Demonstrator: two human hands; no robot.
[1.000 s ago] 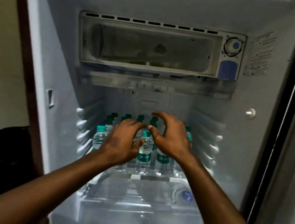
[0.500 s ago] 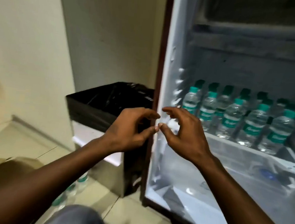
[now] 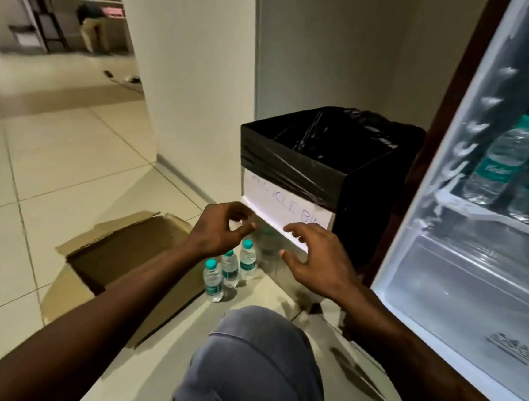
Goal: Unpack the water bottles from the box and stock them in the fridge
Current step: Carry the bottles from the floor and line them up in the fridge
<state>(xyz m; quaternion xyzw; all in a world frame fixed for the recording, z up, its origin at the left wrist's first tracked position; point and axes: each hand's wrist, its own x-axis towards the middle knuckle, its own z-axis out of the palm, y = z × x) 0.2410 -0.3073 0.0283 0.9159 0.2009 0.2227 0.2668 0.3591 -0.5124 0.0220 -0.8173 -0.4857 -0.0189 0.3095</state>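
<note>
My left hand (image 3: 222, 228) and right hand (image 3: 315, 262) hover loosely curled, gripping nothing — a hasty reach could topple the close-standing floor bottles (image 3: 230, 269).

Black-lined bin (image 3: 294, 171), seemingly labelled recycle; tiled floor (image 3: 36, 164)
</note>
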